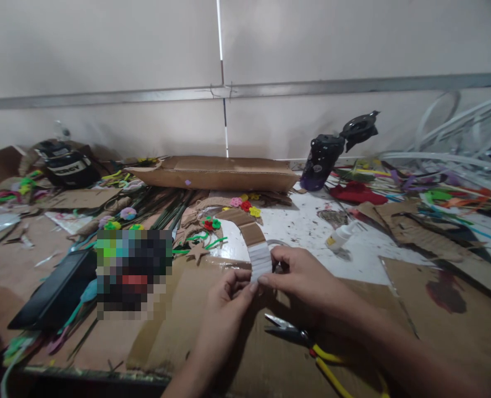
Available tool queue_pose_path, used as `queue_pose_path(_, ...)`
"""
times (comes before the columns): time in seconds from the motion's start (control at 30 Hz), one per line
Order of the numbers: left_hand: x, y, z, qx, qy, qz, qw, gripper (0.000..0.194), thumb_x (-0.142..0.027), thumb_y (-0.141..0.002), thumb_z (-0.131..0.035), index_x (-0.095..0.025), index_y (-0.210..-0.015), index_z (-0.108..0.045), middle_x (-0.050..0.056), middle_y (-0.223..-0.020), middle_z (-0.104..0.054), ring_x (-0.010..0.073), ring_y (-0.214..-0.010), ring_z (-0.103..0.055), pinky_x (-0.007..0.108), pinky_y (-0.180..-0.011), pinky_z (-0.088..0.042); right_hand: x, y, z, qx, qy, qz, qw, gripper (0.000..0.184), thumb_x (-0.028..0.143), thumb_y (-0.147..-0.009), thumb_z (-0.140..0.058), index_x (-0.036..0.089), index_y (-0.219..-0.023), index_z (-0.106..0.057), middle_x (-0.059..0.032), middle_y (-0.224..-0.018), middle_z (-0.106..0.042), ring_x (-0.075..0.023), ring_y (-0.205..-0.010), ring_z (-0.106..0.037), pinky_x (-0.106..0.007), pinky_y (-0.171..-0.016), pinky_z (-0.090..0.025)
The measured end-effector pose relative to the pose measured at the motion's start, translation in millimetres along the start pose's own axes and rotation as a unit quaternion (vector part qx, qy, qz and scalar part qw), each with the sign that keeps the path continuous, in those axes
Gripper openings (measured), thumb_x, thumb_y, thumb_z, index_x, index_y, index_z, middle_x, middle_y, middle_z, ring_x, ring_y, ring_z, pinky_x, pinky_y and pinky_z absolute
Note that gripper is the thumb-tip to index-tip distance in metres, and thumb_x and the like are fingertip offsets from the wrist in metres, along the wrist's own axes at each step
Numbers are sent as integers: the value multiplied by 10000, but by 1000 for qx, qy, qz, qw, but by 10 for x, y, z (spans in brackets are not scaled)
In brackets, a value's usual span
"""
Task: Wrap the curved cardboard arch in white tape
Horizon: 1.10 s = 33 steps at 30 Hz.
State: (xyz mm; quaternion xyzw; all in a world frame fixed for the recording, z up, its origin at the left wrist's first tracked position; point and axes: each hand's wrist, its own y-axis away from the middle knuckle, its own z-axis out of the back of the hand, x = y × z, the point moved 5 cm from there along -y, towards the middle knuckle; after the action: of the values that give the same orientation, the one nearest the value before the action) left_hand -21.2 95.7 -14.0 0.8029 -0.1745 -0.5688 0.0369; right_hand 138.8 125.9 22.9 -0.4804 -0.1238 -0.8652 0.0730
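Note:
A curved strip of corrugated cardboard [239,224] arcs across the bench, and its near end is a white ribbed section [259,260]. My left hand [228,303] pinches the bottom of that white end. My right hand [299,275] grips the same end from the right, thumb and fingers against it. Small foam flowers in red, green and yellow [245,206] lie along the strip's far side. Yellow-handled snips [307,342] rest on brown cardboard below my right wrist, and a white glue bottle [340,236] stands beyond my right hand.
A long flattened cardboard box [212,172] lies along the wall, beside a black bottle [322,160]. A dark tablet [52,290] lies at left, next to a pixelated blurred patch [133,273]. Red felt [356,193], coloured stems and white tubing [448,143] crowd the right.

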Motion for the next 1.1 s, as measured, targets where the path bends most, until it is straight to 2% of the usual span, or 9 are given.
queue_pose_path(0.2, 52, -6, 38, -8, 32, 4, 999, 261, -329, -774, -852, -144, -913, -733, 81, -883, -765, 199, -816, -688, 307, -799, -550, -16, 14, -13, 33, -30, 26, 999, 132, 254, -860, -633, 185, -868, -745, -25, -899, -742, -201, -824, -644, -277, -712, -440)
queue_pose_path(0.37, 45, 16, -28, -7, 41, 33, 999, 318, -356, -769, -868, -148, -951, -711, 52, -841, -724, 160, -742, -656, 279, -730, -549, 19, 31, -9, 38, -13, 19, 999, 102, 236, -841, -645, 189, -764, -693, 8, -776, -677, -171, -731, -596, -258, -630, -391)
queue_pose_path(0.43, 39, 13, -42, -18, 50, 38, 998, 358, -343, -729, -901, -153, -950, -692, 26, -792, -695, 136, -687, -627, 257, -684, -540, 44, 32, -11, 50, 2, 30, 998, 176, 266, -877, -630, 189, -722, -667, 11, -741, -652, -165, -704, -581, -261, -617, -379)
queue_pose_path(0.57, 38, 0, -14, -44, 39, 41, 997, 361, -327, -706, -912, -156, -914, -671, 36, -842, -698, 140, -706, -628, 273, -688, -561, 42, 21, 48, 34, -1, 49, 998, 224, 317, -964, -559, 194, -858, -714, -26, -888, -713, -203, -844, -643, -292, -739, -445)
queue_pose_path(0.7, 15, 8, -8, -47, 34, 33, 998, 307, -291, -736, -881, -167, -882, -641, 22, -820, -675, 140, -706, -617, 277, -690, -562, 24, 7, 66, 42, -11, 87, 995, 135, 209, -900, -602, 203, -928, -734, -38, -1005, -723, -218, -975, -656, -313, -876, -460)
queue_pose_path(0.9, 26, 77, -79, -42, 46, 57, 996, 207, -212, -816, -785, -189, -983, -665, 24, -901, -679, 129, -749, -609, 251, -718, -529, -21, -23, 44, 48, 2, 98, 994, 60, 176, -833, -637, 202, -853, -688, -31, -957, -674, -215, -922, -627, -315, -829, -451)
queue_pose_path(1.1, 11, 63, -128, -37, 62, 76, 995, 231, -173, -771, -803, -193, -973, -692, 42, -964, -687, 155, -841, -619, 251, -750, -522, -13, 4, 54, 40, -1, 91, 995, 61, 151, -817, -635, 203, -822, -666, -15, -922, -656, -204, -902, -606, -301, -804, -428)
